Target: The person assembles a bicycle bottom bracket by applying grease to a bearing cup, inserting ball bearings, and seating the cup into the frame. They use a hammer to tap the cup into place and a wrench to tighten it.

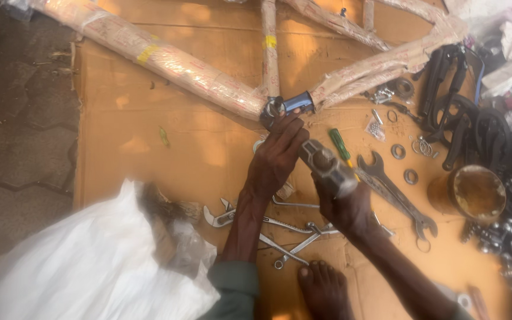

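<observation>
1. A white plastic sack point(84, 261) lies nearest, bottom left, beside a bare foot point(324, 290) resting on the cardboard sheet point(149, 148) that serves as a work mat.
2. A paper-wrapped bicycle frame point(167, 62) lies flat across the top, its bare metal shell point(285, 105) facing the worker.
3. The left hand point(280, 151) presses fingertips against that shell, steadying it.
4. The right hand point(345, 207) is clenched around a hammer point(327, 166), head near the shell.
5. Spanners point(398, 195) and washers point(401, 160) lie within reach.

Head view: looks steeply down from above, close over both hands.
Facing: forward past the fingertips, toward the wrapped bicycle frame point(208, 77).
</observation>
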Motion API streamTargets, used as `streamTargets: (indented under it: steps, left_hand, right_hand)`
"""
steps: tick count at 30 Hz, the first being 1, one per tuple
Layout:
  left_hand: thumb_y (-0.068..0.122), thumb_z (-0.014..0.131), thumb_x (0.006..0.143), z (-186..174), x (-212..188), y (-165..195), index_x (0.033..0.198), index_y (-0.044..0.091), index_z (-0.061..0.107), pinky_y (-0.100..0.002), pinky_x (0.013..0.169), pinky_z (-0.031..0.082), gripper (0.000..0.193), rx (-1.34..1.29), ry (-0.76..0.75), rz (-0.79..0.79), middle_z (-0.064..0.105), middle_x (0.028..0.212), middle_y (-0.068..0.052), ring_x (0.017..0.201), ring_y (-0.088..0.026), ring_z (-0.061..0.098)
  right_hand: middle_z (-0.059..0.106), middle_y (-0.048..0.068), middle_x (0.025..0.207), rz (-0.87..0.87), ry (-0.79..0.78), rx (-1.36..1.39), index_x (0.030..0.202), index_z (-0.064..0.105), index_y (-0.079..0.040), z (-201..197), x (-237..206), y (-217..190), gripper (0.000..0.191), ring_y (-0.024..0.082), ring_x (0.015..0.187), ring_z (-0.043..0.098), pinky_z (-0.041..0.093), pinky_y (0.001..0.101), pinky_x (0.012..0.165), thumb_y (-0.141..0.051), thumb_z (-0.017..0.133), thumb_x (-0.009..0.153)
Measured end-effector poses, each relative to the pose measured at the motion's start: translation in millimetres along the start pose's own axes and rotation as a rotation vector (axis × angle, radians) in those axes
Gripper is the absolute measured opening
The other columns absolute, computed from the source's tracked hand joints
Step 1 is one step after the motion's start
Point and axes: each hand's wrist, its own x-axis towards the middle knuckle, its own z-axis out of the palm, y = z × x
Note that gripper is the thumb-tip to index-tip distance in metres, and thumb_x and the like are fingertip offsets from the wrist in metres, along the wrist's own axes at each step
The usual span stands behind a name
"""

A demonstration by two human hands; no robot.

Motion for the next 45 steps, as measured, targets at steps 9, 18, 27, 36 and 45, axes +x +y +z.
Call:
streamTargets:
  steps: [9,18,27,36,45]
  left_hand:
    - [-0.002,0.074,0.088,1,1,4,0.113,-0.001,0.058,-0.046,0.117,0.051,0.030,-0.046,0.066,-0.040,0.063,0.126,-0.015,0.134,-0.035,0.058]
    - [0.013,0.053,0.103,-9,17,14,0.107,0.005,0.063,-0.047,0.083,0.056,0.013,-0.117,0.234,-0.487,0.069,0.101,-0.017,0.097,-0.035,0.070]
    - [0.035,0.060,0.099,-8,3,3,0.089,0.003,0.069,-0.057,0.066,0.052,0.035,0.127,-0.380,-0.611,0.070,0.079,-0.024,0.075,-0.046,0.066]
    - [0.042,0.051,0.104,-1,-21,-47,0.111,0.005,0.059,-0.036,0.070,0.059,0.038,-0.549,0.426,-1.215,0.066,0.094,-0.009,0.080,-0.019,0.066]
    - [0.030,0.061,0.099,-5,17,-96,0.125,-0.004,0.054,-0.043,0.086,0.063,0.044,-1.170,0.511,-1.264,0.064,0.117,-0.015,0.101,-0.025,0.070]
  right_hand:
    - [0.066,0.017,0.083,-0.081,0.121,0.040,0.117,0.067,-0.002,17,-3,7,0.022,0.024,0.068,0.060,0.048,0.0359,0.058,-0.012,0.055,0.101]
    - [0.067,0.008,0.066,0.488,-0.263,0.071,0.098,0.067,-0.009,-15,-21,0,0.030,0.028,0.058,0.066,0.051,0.0447,0.057,-0.037,0.073,0.090]
    - [0.075,0.010,0.091,0.232,-0.143,0.104,0.096,0.076,-0.011,-15,-37,39,0.020,0.030,0.086,0.070,0.056,0.0423,0.072,-0.031,0.074,0.094]
    - [0.073,0.011,0.112,-0.226,-0.088,0.164,0.106,0.074,-0.007,41,41,37,0.018,0.032,0.110,0.064,0.054,0.0448,0.095,-0.012,0.069,0.089]
    - [0.059,0.015,0.116,-0.030,-0.314,0.218,0.125,0.064,-0.011,106,70,-24,0.031,0.039,0.105,0.060,0.053,0.0505,0.086,-0.011,0.063,0.094]
